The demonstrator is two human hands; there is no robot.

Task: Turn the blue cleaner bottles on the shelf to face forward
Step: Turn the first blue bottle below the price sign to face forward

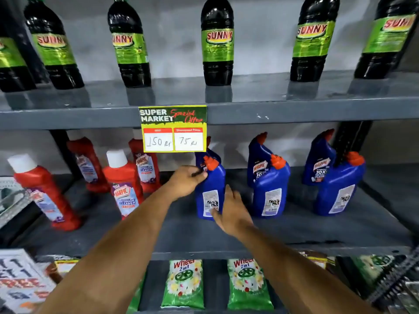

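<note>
Several blue cleaner bottles with orange caps stand on the middle shelf (294,232). The front left one (210,184) shows its back label with small print. My left hand (184,181) grips its shoulder just below the cap. My right hand (231,211) lies against its lower right side, fingers over the label's corner. Two more front bottles, one in the middle (269,191) and one at the right (340,189), also show back labels. Behind them, two bottles (258,164) (319,162) show front labels; a third behind the held one is mostly hidden.
Red bathroom cleaner bottles (123,184) stand left of the blue ones. A yellow price card (173,130) hangs from the upper shelf's edge, above my left hand. Dark bottles with green labels (217,44) line the top shelf. Green detergent packs (183,284) lie on the shelf below.
</note>
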